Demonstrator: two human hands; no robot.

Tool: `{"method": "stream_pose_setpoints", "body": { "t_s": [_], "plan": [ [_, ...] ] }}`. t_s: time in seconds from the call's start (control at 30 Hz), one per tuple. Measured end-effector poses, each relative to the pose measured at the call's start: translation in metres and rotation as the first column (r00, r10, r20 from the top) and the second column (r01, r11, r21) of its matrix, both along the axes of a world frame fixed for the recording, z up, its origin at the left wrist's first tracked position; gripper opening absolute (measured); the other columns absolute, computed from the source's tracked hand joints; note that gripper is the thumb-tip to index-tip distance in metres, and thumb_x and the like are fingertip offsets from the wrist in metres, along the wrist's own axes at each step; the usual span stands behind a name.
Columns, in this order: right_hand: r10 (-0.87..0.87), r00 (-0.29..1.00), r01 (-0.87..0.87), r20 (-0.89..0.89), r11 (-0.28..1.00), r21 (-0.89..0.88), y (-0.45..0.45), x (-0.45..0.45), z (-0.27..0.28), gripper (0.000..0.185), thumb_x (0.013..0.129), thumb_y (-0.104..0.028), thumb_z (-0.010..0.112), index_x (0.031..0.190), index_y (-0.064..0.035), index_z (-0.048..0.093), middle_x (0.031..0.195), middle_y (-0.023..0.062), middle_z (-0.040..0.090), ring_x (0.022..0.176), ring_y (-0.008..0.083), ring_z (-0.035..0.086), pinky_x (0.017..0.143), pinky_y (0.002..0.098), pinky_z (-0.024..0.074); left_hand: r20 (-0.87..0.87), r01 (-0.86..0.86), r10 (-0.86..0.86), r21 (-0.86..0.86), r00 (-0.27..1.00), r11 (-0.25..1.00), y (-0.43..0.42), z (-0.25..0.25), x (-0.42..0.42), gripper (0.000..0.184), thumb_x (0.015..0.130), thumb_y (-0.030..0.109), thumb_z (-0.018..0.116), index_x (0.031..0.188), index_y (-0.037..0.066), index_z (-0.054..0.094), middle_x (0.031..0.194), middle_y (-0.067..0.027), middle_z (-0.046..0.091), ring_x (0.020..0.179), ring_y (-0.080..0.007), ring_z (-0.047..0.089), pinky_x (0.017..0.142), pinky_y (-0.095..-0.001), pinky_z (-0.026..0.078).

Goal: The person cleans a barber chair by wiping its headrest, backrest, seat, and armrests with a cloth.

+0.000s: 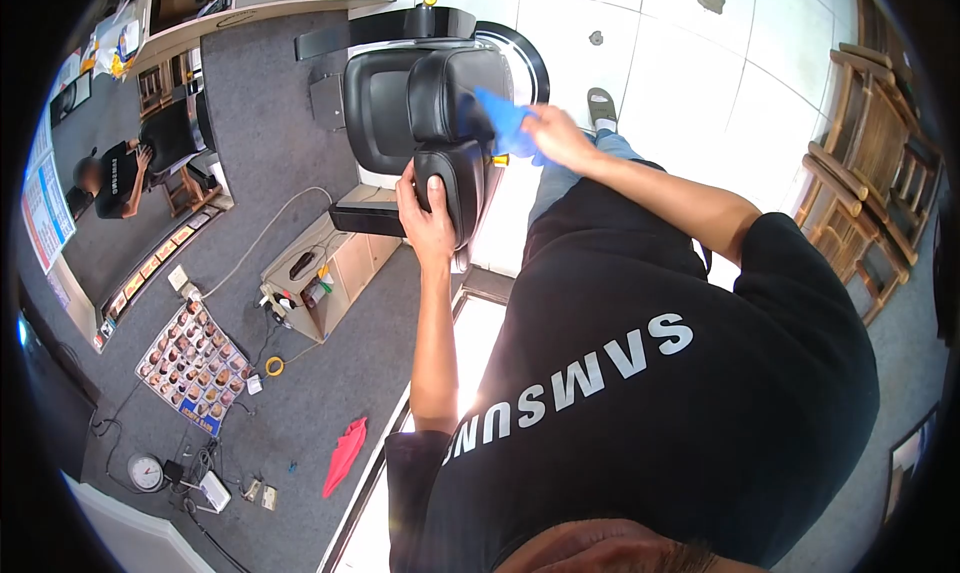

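Note:
A black padded barber chair (pixel 384 113) stands in front of me, its backrest and headrest nearest to my body. My left hand (pixel 427 218) grips the black headrest (pixel 462 188), with the thumb on one face and the fingers round its edge. In my right hand (pixel 560 138) is a blue cloth (pixel 503 121), bunched in the closed fingers. The cloth's loose end hangs out against or just beside the backrest (pixel 470 78); it is slightly blurred. Whether it touches the leather I cannot tell.
A low cabinet (pixel 345 263) with cables and small items stands left of the chair. A large mirror (pixel 130 173) and a poster of hairstyles (pixel 197 365) are on the left. A red cloth (pixel 346 458) hangs or lies at lower left. Bamboo chairs (pixel 860 173) stand at right.

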State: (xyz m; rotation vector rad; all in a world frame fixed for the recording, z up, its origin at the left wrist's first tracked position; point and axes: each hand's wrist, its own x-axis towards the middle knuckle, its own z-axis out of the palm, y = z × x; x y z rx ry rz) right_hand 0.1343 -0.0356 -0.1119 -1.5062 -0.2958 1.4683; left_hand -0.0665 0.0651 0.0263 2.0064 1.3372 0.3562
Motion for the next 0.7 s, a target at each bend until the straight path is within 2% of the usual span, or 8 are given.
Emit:
{"method": "stream_pose_setpoints", "body": {
  "t_s": [0.1, 0.2, 0.23, 0.33, 0.37, 0.47, 0.6, 0.7],
  "plan": [
    [-0.019, 0.968, 0.0, 0.25, 0.997, 0.074, 0.0, 0.013, -0.004, 0.037, 0.1, -0.025, 0.052, 0.124, -0.0025, 0.069, 0.082, 0.0221, 0.073, 0.076, 0.0369, 0.074, 0.074, 0.045, 0.0578, 0.0, -0.003, 0.003, -0.004, 1.0, 1.0, 0.0, -0.002, -0.003, 0.049, 0.106, 0.03, 0.06, 0.14, -0.004, 0.058, 0.129, -0.0215, 0.064, 0.12, -0.0331, 0.062, 0.106, -0.0421, 0.045],
    [0.226, 0.91, -0.263, 0.348, 0.963, 0.061, 0.0, -0.005, 0.011, 0.041, 0.102, -0.029, 0.052, 0.131, -0.0029, 0.064, 0.086, 0.0248, 0.073, 0.082, 0.0401, 0.074, 0.078, 0.0492, 0.0566, -0.012, -0.006, 0.007, 0.012, 1.0, 1.0, 0.0, -0.003, -0.003, 0.048, 0.106, 0.03, 0.06, 0.14, -0.004, 0.058, 0.129, -0.0215, 0.064, 0.12, -0.0331, 0.062, 0.105, -0.0421, 0.046],
    [0.337, 0.879, -0.364, 0.338, 0.931, 0.018, 0.001, -0.01, 0.032, 0.051, 0.106, -0.032, 0.048, 0.146, -0.0006, 0.053, 0.111, 0.0314, 0.071, 0.104, 0.0455, 0.071, 0.093, 0.0517, 0.0532, -0.019, -0.01, 0.01, 0.022, 1.0, 1.0, 0.0, -0.003, -0.002, 0.048, 0.106, 0.03, 0.06, 0.14, -0.004, 0.058, 0.129, -0.0215, 0.064, 0.12, -0.0331, 0.062, 0.105, -0.0421, 0.046],
    [0.045, 0.943, -0.105, 0.329, 0.98, 0.166, 0.012, -0.068, 0.003, 0.058, 0.108, -0.032, 0.043, 0.154, 0.0031, 0.042, 0.137, 0.0356, 0.059, 0.126, 0.0486, 0.06, 0.108, 0.0507, 0.0454, -0.052, 0.009, -0.007, 0.03, 0.999, 1.0, -0.003, 0.002, 0.002, 0.051, 0.109, 0.036, 0.054, 0.139, -0.005, 0.058, 0.131, -0.0195, 0.065, 0.122, -0.0298, 0.062, 0.109, -0.0398, 0.044],
    [0.145, 0.981, -0.154, 0.126, 0.986, 0.066, 0.02, -0.066, -0.004, 0.064, 0.109, -0.033, 0.041, 0.158, 0.0069, 0.033, 0.15, 0.0355, 0.049, 0.139, 0.0482, 0.05, 0.116, 0.048, 0.0387, -0.052, 0.013, -0.011, 0.038, 0.999, 0.999, -0.003, 0.002, 0.002, 0.051, 0.109, 0.036, 0.054, 0.139, -0.005, 0.058, 0.131, -0.0196, 0.065, 0.123, -0.03, 0.061, 0.109, -0.0399, 0.044],
    [-0.027, 0.999, 0.027, 0.047, 1.0, -0.011, 0.039, -0.074, -0.033, 0.062, 0.109, -0.032, 0.042, 0.157, 0.0071, 0.035, 0.149, 0.0346, 0.051, 0.14, 0.0464, 0.05, 0.115, 0.0468, 0.04, -0.052, 0.016, -0.013, 0.052, 0.999, 0.999, -0.003, 0.0, 0.0, 0.05, 0.109, 0.036, 0.054, 0.138, -0.005, 0.058, 0.131, -0.02, 0.065, 0.124, -0.0304, 0.061, 0.11, -0.0404, 0.043],
    [-0.25, 0.89, 0.153, -0.38, 0.951, -0.269, 0.066, -0.065, -0.083, 0.053, 0.109, -0.032, 0.048, 0.152, -0.0015, 0.048, 0.141, 0.024, 0.06, 0.128, 0.0369, 0.059, 0.107, 0.0528, 0.0476, -0.058, 0.008, -0.004, 0.054, 0.998, 0.999, -0.004, -0.001, 0.001, 0.05, 0.109, 0.035, 0.053, 0.138, -0.005, 0.058, 0.131, -0.0208, 0.065, 0.124, -0.0308, 0.061, 0.11, -0.0405, 0.043],
    [-0.268, 0.878, 0.099, -0.397, 0.912, -0.398, 0.077, -0.053, -0.099, 0.052, 0.108, -0.034, 0.049, 0.146, 0.0013, 0.051, 0.136, 0.0213, 0.062, 0.12, 0.0369, 0.061, 0.102, 0.0571, 0.0503, -0.075, 0.02, -0.015, 0.063, 0.997, 0.998, -0.005, 0.001, 0.002, 0.05, 0.109, 0.035, 0.053, 0.137, -0.005, 0.058, 0.13, -0.0212, 0.066, 0.123, -0.031, 0.061, 0.11, -0.0404, 0.042]
  ]
}}
